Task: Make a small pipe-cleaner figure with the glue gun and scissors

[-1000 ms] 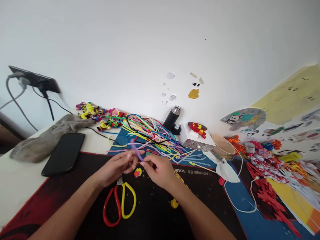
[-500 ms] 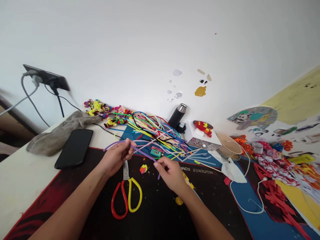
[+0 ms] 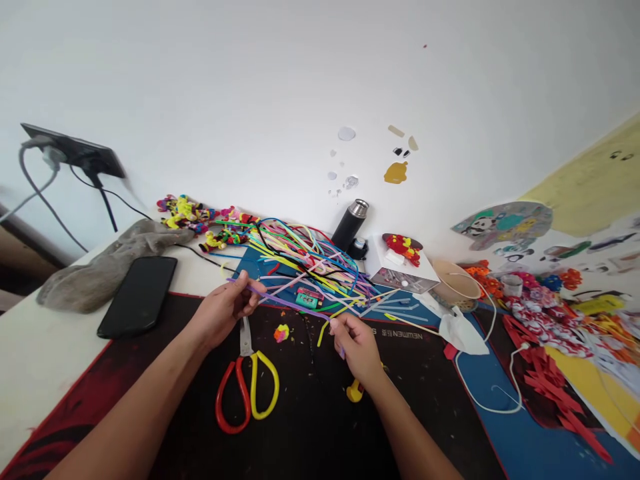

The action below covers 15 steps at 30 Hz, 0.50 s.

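Left hand (image 3: 227,308) and right hand (image 3: 357,341) each pinched an end of the purple pipe cleaner (image 3: 287,301), holding it stretched straight above the bench (image 3: 310,427), just beyond the scissors (image 3: 246,387).

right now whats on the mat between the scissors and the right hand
Head view: bare black mat between the scissors and the right hand; the small pink-yellow scrap sits farther back.
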Each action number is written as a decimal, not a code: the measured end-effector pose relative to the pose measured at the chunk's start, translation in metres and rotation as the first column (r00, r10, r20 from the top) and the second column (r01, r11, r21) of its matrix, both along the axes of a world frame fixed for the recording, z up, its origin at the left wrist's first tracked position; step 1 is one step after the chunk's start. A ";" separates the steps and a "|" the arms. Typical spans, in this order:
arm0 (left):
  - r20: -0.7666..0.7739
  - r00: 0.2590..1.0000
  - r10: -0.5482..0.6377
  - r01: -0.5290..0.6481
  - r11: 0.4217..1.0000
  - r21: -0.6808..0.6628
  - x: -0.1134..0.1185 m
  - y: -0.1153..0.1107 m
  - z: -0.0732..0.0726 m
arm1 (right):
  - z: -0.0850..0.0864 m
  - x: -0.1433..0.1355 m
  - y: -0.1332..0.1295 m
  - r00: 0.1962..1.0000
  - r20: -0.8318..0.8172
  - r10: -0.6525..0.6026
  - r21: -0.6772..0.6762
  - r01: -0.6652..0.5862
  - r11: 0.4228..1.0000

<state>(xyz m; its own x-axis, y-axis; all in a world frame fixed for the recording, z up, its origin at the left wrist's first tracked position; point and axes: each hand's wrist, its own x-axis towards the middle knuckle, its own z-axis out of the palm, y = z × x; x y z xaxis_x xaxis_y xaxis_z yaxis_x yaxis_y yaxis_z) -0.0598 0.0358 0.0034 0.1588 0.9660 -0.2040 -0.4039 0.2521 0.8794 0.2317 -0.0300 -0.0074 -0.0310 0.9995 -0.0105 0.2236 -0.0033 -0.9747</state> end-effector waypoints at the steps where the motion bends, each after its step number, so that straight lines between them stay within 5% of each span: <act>1: -0.006 1.000 0.000 0.000 1.000 0.003 0.000 0.000 0.000 | 0.000 0.000 0.000 1.000 -0.008 -0.003 -0.003 0.003 1.000; 15: 0.022 0.993 0.112 -0.112 0.993 -0.036 -0.004 0.005 -0.013 | -0.007 0.002 -0.006 0.988 0.153 0.037 0.004 -0.038 0.999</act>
<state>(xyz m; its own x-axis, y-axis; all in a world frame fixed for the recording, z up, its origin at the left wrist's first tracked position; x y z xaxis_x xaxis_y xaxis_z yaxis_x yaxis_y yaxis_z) -0.0641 0.0410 -0.0098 0.0552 0.9704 -0.2349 -0.4519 0.2341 0.8608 0.2339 -0.0361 -0.0141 -0.0670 0.9977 -0.0109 0.3698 0.0147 -0.9290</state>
